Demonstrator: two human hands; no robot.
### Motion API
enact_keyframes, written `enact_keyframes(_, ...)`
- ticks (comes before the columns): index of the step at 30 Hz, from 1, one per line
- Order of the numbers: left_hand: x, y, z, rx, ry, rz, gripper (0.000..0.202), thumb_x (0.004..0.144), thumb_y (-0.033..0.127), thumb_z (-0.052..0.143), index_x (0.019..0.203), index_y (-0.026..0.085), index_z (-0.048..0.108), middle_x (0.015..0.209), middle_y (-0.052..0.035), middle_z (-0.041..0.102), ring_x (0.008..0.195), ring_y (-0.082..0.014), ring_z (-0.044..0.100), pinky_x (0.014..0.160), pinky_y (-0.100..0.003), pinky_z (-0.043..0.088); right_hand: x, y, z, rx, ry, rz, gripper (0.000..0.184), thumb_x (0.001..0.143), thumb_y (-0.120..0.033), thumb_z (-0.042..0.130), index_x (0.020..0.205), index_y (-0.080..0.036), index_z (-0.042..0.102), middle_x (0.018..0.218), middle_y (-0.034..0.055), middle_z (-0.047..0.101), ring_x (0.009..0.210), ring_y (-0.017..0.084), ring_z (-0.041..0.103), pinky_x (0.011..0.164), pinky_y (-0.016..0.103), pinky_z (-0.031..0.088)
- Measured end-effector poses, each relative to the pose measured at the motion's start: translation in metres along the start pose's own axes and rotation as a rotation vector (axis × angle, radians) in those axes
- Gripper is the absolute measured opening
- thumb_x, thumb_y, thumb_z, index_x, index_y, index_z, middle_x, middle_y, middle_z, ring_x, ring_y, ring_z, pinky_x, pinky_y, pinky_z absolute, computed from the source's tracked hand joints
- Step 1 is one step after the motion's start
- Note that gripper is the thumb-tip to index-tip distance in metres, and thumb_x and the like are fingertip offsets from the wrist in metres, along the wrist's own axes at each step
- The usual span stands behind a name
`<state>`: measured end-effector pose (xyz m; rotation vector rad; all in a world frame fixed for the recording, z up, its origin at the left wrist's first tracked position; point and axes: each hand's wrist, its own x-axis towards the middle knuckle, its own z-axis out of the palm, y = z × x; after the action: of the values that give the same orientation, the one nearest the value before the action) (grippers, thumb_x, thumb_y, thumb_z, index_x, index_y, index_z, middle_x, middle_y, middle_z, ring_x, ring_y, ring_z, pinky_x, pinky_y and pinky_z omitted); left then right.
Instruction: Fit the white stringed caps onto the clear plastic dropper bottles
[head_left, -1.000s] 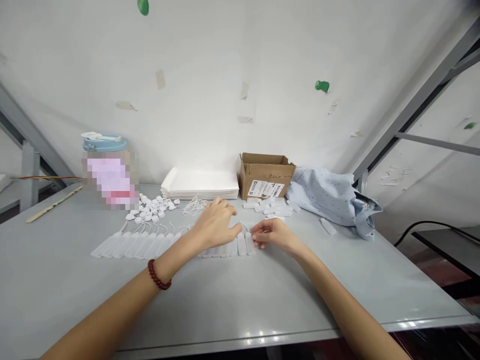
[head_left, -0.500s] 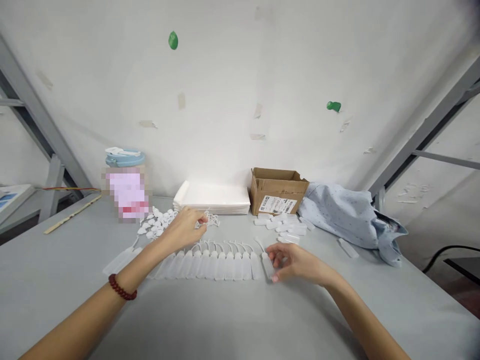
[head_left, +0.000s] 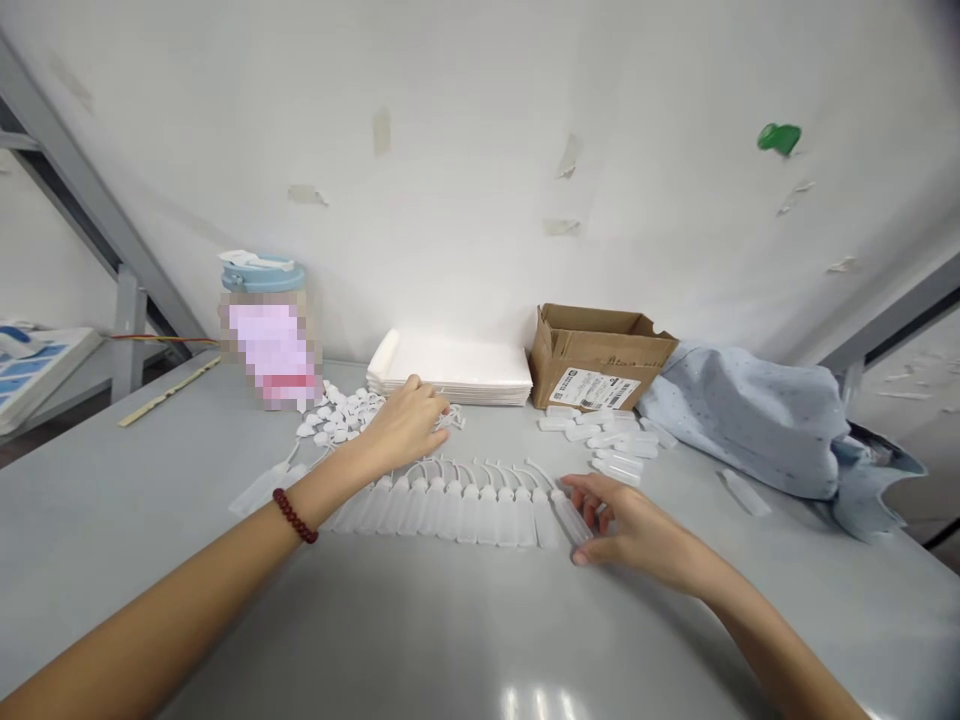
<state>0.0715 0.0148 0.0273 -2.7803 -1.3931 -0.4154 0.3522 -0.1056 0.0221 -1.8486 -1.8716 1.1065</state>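
A row of small translucent plastic tubes (head_left: pixel 454 512) lies side by side on the grey table, each with a white cap and a thin white tail pointing away from me. At the right end of this row, my right hand (head_left: pixel 637 525) has thumb and fingers around one more capped tube (head_left: pixel 572 518), which lies tilted. My left hand (head_left: pixel 405 425), with a dark red bead bracelet (head_left: pixel 295 516) on the wrist, is over the table behind the row. Its thumb is apart from the curled fingers, beside some thin white tails (head_left: pixel 456 420). White caps (head_left: pixel 341 415) are piled to its left.
Loose translucent tubes (head_left: pixel 604 432) lie before an open cardboard box (head_left: pixel 600 350). Stacked white envelopes (head_left: pixel 457 370) stand by the wall, left of the box. Light blue cloth (head_left: pixel 750 420) covers the right rear. A blue-lidded container (head_left: pixel 262 275) stands at left.
The view has shifted, so most things sit further right and higher. My left hand has turned palm-down over the white tails. My right hand stays at the end tube, which is more tilted.
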Motion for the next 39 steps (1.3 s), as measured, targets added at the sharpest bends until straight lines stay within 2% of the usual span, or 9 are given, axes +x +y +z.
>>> enact_keyframes(4, 0.005, 0.002, 0.005, -0.005, -0.001, 0.003, 0.021, 0.076, 0.027, 0.048, 0.08, 0.017, 0.066, 0.084, -0.0123, 0.062, 0.093, -0.0304, 0.048, 0.079, -0.041, 0.04, 0.0, 0.001, 0.002, 0.01, -0.007, -0.021, 0.069, 0.059, -0.023, 0.075, 0.124, -0.021, 0.052, 0.098, 0.0044, 0.059, 0.08, 0.018, 0.056, 0.075, 0.032, 0.048)
enact_keyframes(9, 0.006, 0.002, 0.001, -0.066, 0.03, -0.013, 0.025, 0.081, 0.024, 0.042, 0.071, 0.018, 0.064, 0.078, -0.011, 0.062, 0.087, -0.0281, 0.049, 0.074, -0.039, 0.04, 0.001, 0.002, 0.003, -0.017, -0.004, -0.028, 0.074, 0.058, -0.027, 0.077, 0.127, -0.019, 0.05, 0.095, 0.0036, 0.058, 0.079, 0.018, 0.054, 0.072, 0.031, 0.046)
enact_keyframes(14, 0.001, -0.004, -0.008, -0.194, 0.095, -0.092, 0.025, 0.085, 0.03, 0.041, 0.082, 0.018, 0.062, 0.088, -0.0083, 0.064, 0.09, -0.0239, 0.053, 0.076, -0.036, 0.043, 0.0, 0.0, 0.001, -0.053, -0.023, -0.032, 0.079, 0.056, -0.026, 0.079, 0.128, -0.02, 0.049, 0.093, 0.0025, 0.056, 0.079, 0.018, 0.052, 0.07, 0.029, 0.043)
enact_keyframes(17, -0.006, -0.004, -0.013, -0.41, 0.164, -0.193, 0.022, 0.085, 0.033, 0.044, 0.084, 0.019, 0.06, 0.093, -0.0052, 0.065, 0.086, -0.0197, 0.057, 0.073, -0.032, 0.044, -0.002, -0.001, -0.002, -0.062, -0.032, -0.031, 0.076, 0.056, -0.025, 0.079, 0.126, -0.021, 0.05, 0.094, 0.0025, 0.056, 0.078, 0.017, 0.052, 0.069, 0.029, 0.043)
enact_keyframes(20, -0.011, -0.002, -0.015, -0.562, 0.213, -0.256, 0.02, 0.083, 0.034, 0.046, 0.082, 0.019, 0.059, 0.088, -0.0033, 0.066, 0.082, -0.0181, 0.058, 0.071, -0.03, 0.044, -0.003, -0.001, -0.003, -0.067, -0.037, -0.035, 0.073, 0.056, -0.025, 0.078, 0.124, -0.021, 0.052, 0.095, 0.0027, 0.056, 0.079, 0.017, 0.052, 0.071, 0.029, 0.043)
enact_keyframes(27, -0.011, -0.008, -0.012, -0.511, 0.35, -0.313, 0.022, 0.083, 0.035, 0.046, 0.084, 0.018, 0.06, 0.086, -0.0045, 0.067, 0.08, -0.0195, 0.058, 0.07, -0.031, 0.043, -0.002, -0.001, -0.004, -0.062, -0.062, -0.03, 0.075, 0.059, -0.024, 0.076, 0.128, -0.019, 0.047, 0.094, 0.002, 0.054, 0.079, 0.017, 0.05, 0.072, 0.029, 0.043)
enact_keyframes(33, -0.014, -0.015, -0.01, -0.591, 0.34, -0.342, 0.024, 0.079, 0.038, 0.05, 0.081, 0.017, 0.062, 0.088, -0.0065, 0.068, 0.082, -0.021, 0.06, 0.072, -0.032, 0.044, -0.003, -0.001, -0.004, -0.032, -0.082, -0.03, 0.063, 0.062, -0.025, 0.074, 0.121, -0.019, 0.051, 0.083, -0.0009, 0.052, 0.075, 0.016, 0.049, 0.068, 0.028, 0.041)
enact_keyframes(39, -0.016, -0.009, -0.014, -0.767, 0.414, -0.435, 0.024, 0.077, 0.038, 0.056, 0.083, 0.016, 0.064, 0.088, -0.0073, 0.07, 0.083, -0.0201, 0.062, 0.075, -0.031, 0.045, 0.0, -0.001, 0.001, 0.014, -0.058, -0.069, 0.064, 0.063, -0.024, 0.074, 0.122, -0.018, 0.05, 0.076, -0.0039, 0.05, 0.069, 0.014, 0.048, 0.064, 0.027, 0.039)
